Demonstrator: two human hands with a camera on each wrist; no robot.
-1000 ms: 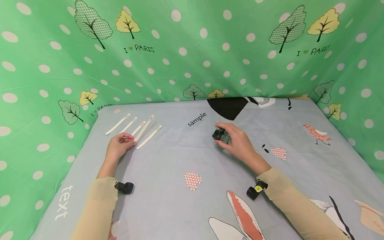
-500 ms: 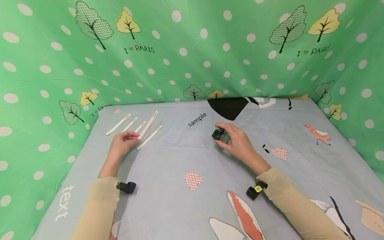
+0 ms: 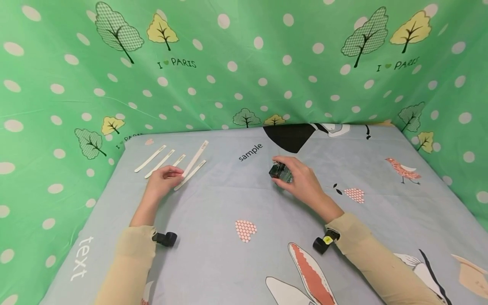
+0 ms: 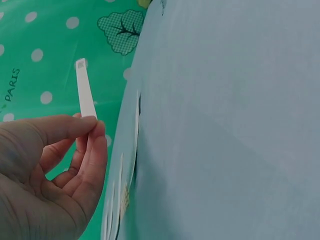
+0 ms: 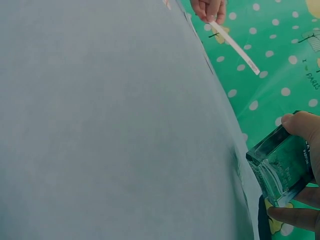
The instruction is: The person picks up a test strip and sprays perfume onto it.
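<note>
My left hand [image 3: 164,181] pinches the near end of a white paper scent strip [image 3: 197,154] between thumb and fingers. The strip points up and away, its small printed mark at the far tip, as the left wrist view also shows with the strip [image 4: 86,92]. Several like strips lie side by side on the table cloth, among them the strip [image 3: 190,175] just right of the hand and the strip [image 3: 150,159] farthest left. My right hand [image 3: 305,180] grips a green glass perfume bottle [image 5: 282,167] by its sides, with thumb and fingers covering part of it.
A grey-blue printed cloth [image 3: 213,203] with hearts, a bird and lettering covers the table. Behind and at both sides hangs a green dotted curtain [image 3: 244,76]. A black wrist camera [image 3: 165,239] sits on the left sleeve, another wrist camera [image 3: 325,240] on the right.
The left hand has moved right with the pinched strip, whose far tip has risen and swung right. The right hand and perfume bottle have stayed in place.
</note>
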